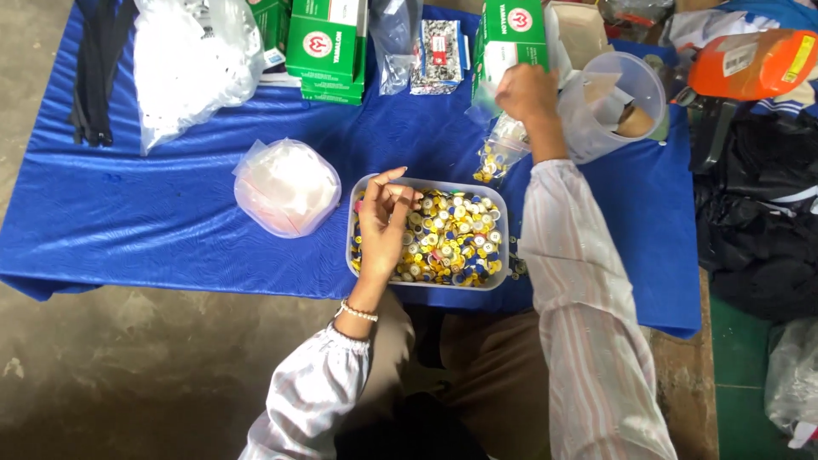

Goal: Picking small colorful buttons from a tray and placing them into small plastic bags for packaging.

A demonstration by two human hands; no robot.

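Nearest the viewer, the left hand (383, 223) hovers over the left end of a clear rectangular tub (428, 286) filled with small yellow, white and blue buttons (452, 238); its fingers are curled loosely, thumb and forefinger close together, and whether they pinch a button cannot be told. The tub lies with its long axis running left to right across the blue cloth (153, 204) that covers the worktop, its near rim close to the cloth's front edge. Just left of it sits a round lidded container (286, 186) with pale contents that are hard to make out. Farther back, the right hand (528, 92) is closed on the top of a small clear bag (497, 155) that hangs down with a few buttons at its bottom, its mouth hidden by the fingers. Beside that hand stands a clear plastic jug (626, 102). Beyond lie green boxes (328, 47) and a large plastic bag (192, 60), cut off by the top edge.
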